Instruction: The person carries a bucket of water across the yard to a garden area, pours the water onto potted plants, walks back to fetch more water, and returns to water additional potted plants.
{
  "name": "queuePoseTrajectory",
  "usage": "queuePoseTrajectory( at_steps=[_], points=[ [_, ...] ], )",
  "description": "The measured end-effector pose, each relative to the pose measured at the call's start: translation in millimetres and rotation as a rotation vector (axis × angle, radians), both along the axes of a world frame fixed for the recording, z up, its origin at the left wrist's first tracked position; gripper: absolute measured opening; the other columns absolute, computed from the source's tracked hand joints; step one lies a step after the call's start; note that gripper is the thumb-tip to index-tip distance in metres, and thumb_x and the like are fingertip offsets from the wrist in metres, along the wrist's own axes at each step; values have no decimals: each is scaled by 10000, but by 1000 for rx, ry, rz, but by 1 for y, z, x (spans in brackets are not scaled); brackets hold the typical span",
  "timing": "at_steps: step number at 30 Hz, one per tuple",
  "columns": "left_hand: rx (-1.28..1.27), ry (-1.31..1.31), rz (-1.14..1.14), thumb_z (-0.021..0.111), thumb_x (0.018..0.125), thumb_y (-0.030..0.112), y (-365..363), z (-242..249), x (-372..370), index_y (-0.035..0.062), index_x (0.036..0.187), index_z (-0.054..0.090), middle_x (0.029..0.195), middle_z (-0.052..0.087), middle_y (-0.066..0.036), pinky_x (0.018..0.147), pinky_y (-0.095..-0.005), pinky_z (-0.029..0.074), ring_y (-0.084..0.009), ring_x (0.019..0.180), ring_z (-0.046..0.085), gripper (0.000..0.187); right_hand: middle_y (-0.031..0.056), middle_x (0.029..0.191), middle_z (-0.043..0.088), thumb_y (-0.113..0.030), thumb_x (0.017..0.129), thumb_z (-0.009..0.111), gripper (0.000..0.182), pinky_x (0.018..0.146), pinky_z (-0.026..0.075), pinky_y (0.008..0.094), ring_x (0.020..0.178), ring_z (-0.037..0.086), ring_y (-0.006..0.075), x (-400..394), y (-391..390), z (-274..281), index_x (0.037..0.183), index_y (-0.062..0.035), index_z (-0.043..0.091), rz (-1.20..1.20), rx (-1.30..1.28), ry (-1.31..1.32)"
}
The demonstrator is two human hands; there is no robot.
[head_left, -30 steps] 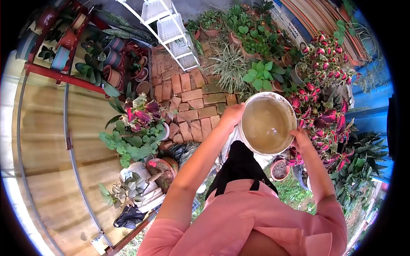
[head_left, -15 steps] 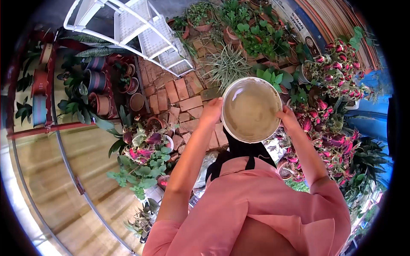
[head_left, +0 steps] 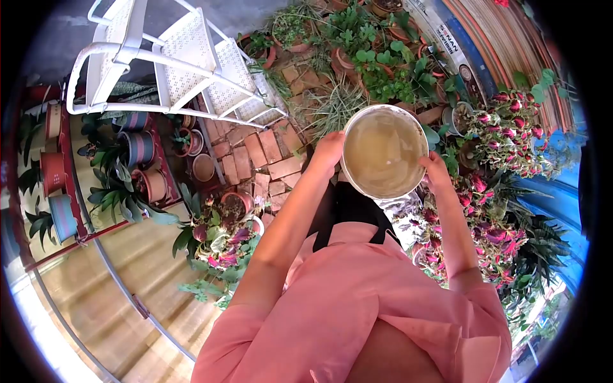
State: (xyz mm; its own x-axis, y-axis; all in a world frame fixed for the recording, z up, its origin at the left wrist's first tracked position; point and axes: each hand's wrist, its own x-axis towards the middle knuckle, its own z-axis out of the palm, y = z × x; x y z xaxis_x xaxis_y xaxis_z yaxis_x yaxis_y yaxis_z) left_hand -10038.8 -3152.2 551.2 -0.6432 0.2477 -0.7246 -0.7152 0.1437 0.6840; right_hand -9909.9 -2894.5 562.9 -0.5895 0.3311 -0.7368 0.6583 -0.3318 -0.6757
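Note:
Between my two hands is a round, white-rimmed bucket (head_left: pixel 346 167) holding murky, yellowish-brown water (head_left: pixel 383 150) with light reflecting on its surface. My left hand (head_left: pixel 327 154) is closed on the left side of the rim. On the opposite side, my right hand (head_left: pixel 437 171) grips the rim, its thumb near the top edge. The bucket is above the brick floor in front of my legs, roughly upright. Its outer wall and base are hidden from this angle.
A white metal step ladder (head_left: pixel 185 64) stands at upper left. Shelves with potted plants (head_left: pixel 147 185) line the left. Green potted plants (head_left: pixel 383 57) crowd the far end, and red-leaved plants (head_left: pixel 485 230) stand close on the right. Red bricks (head_left: pixel 268 147) pave the floor.
The bucket and both hands have shifted slightly right in view, and the reflections on the water differ. The view has turned, with the ladder now further left. Both hands keep their hold.

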Motion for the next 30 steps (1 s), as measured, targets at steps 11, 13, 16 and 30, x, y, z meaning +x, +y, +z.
queuePoseTrajectory(
  at_steps=[11,13,16,30],
  points=[
    [49,-136,-190,382,904,319,46,-66,-138,119,826,548,634,518,11,423,-263,397,-106,470,460,272,32,707,536,-129,723,574,150,475,476,271,554,538,135,-77,18,-49,822,-53,489,-188,68,-41],
    [31,-174,-201,384,902,328,45,-91,-175,114,820,550,637,520,10,429,-272,405,-107,473,468,283,10,689,514,-146,725,566,128,448,457,255,556,516,118,-101,10,-75,792,-85,476,-206,121,-98],
    [-111,-154,-175,405,891,307,42,-120,-224,98,867,569,687,554,-29,482,-306,409,-145,546,504,267,-8,640,466,-129,694,597,148,419,412,231,497,462,95,-147,-6,-102,754,-83,469,-286,38,-85],
    [-153,-297,46,349,896,242,-48,-290,-466,64,996,546,817,591,-44,617,-296,475,-165,694,559,284,26,677,484,-161,699,636,249,440,433,252,520,474,106,-405,-80,-318,833,-8,493,-233,-75,-62]
  ],
)
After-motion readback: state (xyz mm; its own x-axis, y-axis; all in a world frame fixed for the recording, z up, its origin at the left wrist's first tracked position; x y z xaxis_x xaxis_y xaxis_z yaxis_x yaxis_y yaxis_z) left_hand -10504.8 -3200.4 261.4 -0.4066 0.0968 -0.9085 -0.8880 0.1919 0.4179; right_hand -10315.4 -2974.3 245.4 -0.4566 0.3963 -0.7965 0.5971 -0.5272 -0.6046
